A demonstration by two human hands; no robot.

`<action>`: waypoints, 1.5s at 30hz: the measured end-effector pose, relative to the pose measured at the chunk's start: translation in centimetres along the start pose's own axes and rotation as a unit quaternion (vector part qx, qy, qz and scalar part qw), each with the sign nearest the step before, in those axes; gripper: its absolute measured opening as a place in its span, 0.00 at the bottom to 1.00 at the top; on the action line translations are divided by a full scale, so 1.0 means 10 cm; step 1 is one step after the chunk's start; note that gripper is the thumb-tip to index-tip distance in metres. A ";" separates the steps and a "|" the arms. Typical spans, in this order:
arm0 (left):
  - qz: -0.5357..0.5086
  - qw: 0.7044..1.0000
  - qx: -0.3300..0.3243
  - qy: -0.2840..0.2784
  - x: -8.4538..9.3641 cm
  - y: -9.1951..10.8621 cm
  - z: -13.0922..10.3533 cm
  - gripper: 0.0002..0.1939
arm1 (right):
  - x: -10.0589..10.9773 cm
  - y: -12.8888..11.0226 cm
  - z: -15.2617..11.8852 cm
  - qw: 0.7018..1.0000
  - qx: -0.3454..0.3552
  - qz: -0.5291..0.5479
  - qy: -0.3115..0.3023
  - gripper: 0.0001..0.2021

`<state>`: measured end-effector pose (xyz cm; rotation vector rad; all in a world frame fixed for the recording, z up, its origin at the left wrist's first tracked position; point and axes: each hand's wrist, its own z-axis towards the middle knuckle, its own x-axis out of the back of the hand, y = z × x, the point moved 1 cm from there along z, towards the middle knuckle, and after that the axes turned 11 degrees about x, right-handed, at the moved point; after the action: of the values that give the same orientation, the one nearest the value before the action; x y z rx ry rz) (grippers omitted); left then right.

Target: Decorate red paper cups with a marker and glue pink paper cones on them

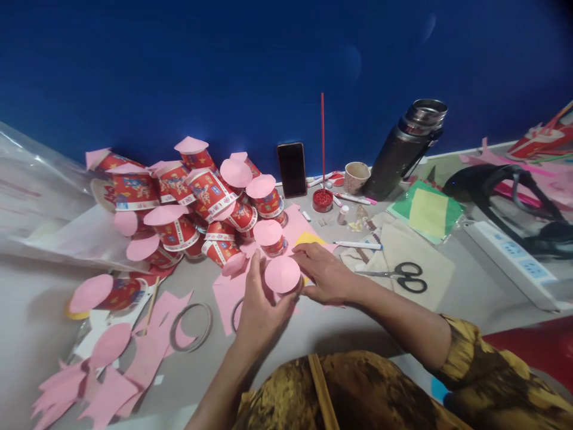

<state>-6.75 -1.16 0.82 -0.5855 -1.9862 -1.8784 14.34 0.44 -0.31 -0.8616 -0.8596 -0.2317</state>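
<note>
Between my two hands is a pink paper cone (pixel 282 275) on top of a paper cup, whose body is mostly hidden under the cone and my fingers. My left hand (pixel 264 304) curls around its left and near side, thumb in front. From the right, my right hand (pixel 324 272) closes on it with thumb and fingers. Just beyond stands another red paper cup (pixel 278 246) topped with a pink cone. Pink paper (pixel 226 289) lies beneath, and a yellow paper piece (pixel 308 239) shows behind my right hand.
Several red cups with pink cones (pixel 174 230) are heaped at left. Pink scraps (pixel 147 358) and a tape ring (pixel 209 325) lie nearer. Rightward are scissors (pixel 398 275), a marker (pixel 360 245), a dark thermos (pixel 396 155) and a power strip (pixel 514 257). A phone (pixel 292 170) leans on the blue partition (pixel 250 65).
</note>
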 end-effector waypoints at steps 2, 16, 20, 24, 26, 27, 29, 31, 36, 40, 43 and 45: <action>-0.034 0.999 0.036 0.014 0.01 0.04 0.00 0.55 | 0.03 0.02 0.01 0.997 -0.007 0.062 0.036 0.34; -0.145 0.986 -0.003 0.078 0.14 0.22 -0.02 0.55 | -0.16 -0.05 0.06 0.680 -0.244 0.689 0.062 0.30; -0.114 0.987 -0.028 0.107 0.10 0.30 0.00 0.55 | -0.14 -0.08 0.06 0.638 -0.221 0.734 0.080 0.28; -0.064 0.987 -0.053 0.136 0.07 0.35 0.02 0.55 | -0.13 -0.09 0.07 0.619 -0.204 0.751 0.107 0.28; -0.062 0.987 -0.062 0.137 0.06 0.37 0.02 0.56 | -0.15 -0.09 0.07 0.614 -0.202 0.754 0.115 0.27; -0.065 0.986 -0.067 0.138 0.05 0.37 0.03 0.56 | -0.17 -0.09 0.07 0.612 -0.202 0.756 0.118 0.26; -0.064 0.985 -0.073 0.143 0.03 0.38 0.03 0.56 | -0.20 -0.09 0.07 0.607 -0.204 0.757 0.126 0.25; -0.054 0.985 -0.076 0.146 0.02 0.38 0.03 0.56 | -0.22 -0.09 0.07 0.602 -0.206 0.759 0.135 0.23; -0.032 0.992 -0.082 0.094 0.05 0.31 0.03 0.61 | -0.23 -0.09 0.05 0.584 -0.216 0.770 0.142 0.22; 0.006 0.976 -0.205 0.079 0.23 0.33 0.02 0.44 | -0.21 -0.07 0.04 0.570 -0.223 0.777 0.146 0.25; 0.044 0.957 -0.275 0.087 0.38 0.45 0.06 0.34 | -0.22 -0.06 0.05 0.564 -0.226 0.782 0.141 0.26; 0.067 0.945 -0.310 0.077 0.43 0.54 0.10 0.29 | -0.22 -0.07 0.05 0.562 -0.226 0.784 0.137 0.25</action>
<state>-7.67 0.27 7.57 -0.6840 -1.2033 -2.3715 12.33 0.04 -1.40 -1.7164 0.5450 1.0398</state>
